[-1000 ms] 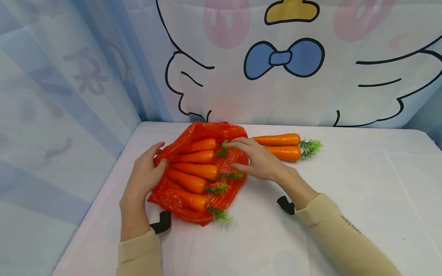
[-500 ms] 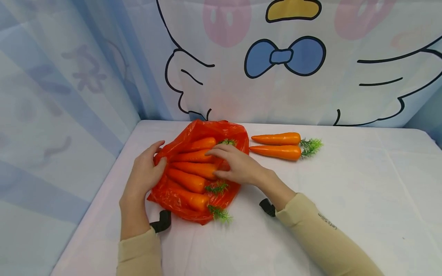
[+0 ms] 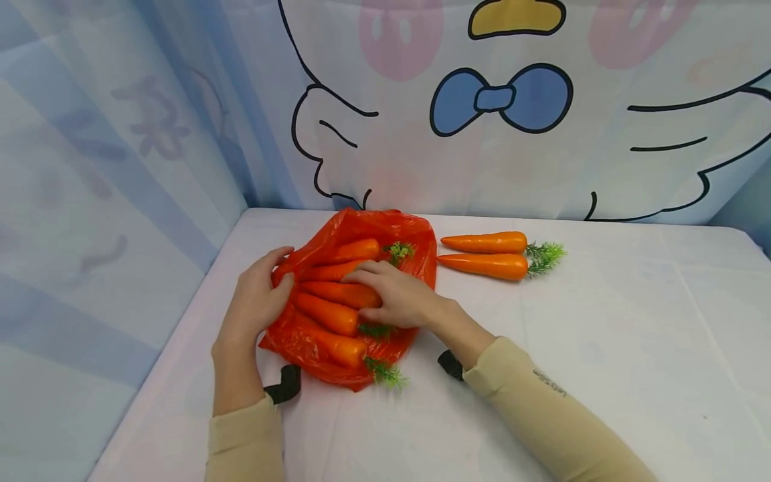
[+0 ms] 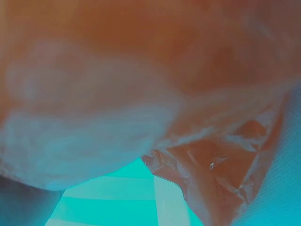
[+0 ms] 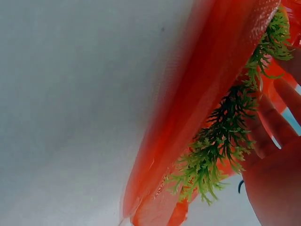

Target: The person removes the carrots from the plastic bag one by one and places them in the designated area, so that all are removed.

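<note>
A red plastic bag (image 3: 418,231) lies on its side, its mouth towards the right, with several orange carrots (image 3: 331,314) with green tops in it. My left hand (image 3: 255,294) holds the bag's left end, thumb on top. In the left wrist view, the hand and crumpled bag film (image 4: 211,174) fill most of the frame. My right hand (image 3: 397,294) reaches in over the middle carrots, fingers and thumb on either side of one carrot (image 3: 337,292). In the right wrist view, its fingers (image 5: 277,120) are spread beside the leafy green tops (image 5: 221,136).
Two more carrots (image 3: 484,266) lie side by side on the white table (image 3: 602,348), right of the bag, tops pointing right. A printed cloth (image 3: 494,167) hangs behind the table, and another curtain (image 3: 120,234) hangs at the left.
My right hand has moved left from the bag's mouth, further over the carrots inside, with its fingers spread about as before. The left hand keeps its place on the bag.
</note>
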A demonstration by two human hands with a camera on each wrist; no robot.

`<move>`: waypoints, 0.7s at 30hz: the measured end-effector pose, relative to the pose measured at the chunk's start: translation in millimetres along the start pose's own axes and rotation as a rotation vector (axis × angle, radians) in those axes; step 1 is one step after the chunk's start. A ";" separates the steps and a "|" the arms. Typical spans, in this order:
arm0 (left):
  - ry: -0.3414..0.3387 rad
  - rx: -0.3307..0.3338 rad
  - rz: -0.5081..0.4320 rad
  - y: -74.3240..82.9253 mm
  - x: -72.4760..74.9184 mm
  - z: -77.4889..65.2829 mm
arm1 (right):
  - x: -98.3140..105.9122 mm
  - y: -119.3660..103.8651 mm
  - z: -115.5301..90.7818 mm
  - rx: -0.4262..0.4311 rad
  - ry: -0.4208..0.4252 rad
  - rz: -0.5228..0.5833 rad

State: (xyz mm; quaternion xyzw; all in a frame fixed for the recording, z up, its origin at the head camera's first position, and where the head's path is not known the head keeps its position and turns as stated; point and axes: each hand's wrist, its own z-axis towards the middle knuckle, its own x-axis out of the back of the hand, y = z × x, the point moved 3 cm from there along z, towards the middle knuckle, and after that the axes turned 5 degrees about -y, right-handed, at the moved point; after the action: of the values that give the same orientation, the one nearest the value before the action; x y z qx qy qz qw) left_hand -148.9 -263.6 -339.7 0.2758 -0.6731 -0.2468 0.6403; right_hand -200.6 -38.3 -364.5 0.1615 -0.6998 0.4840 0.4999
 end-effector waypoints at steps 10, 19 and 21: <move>-0.006 0.017 0.005 0.4 -0.8 -0.5 | -4.6 -2.1 4.5 -0.002 -0.036 -0.081; 0.002 0.010 0.013 0.8 -1.8 0.2 | -7.4 -2.8 7.9 -0.018 -0.047 -0.123; 0.003 0.012 0.013 0.4 -1.9 0.5 | -8.2 -2.7 8.3 -0.027 -0.050 -0.130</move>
State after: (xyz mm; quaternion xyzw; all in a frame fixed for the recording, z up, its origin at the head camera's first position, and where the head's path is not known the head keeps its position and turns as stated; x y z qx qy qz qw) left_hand -149.4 -262.0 -340.8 0.2754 -0.6755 -0.2384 0.6411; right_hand -199.5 -48.8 -370.4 0.2119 -0.7066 0.4370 0.5146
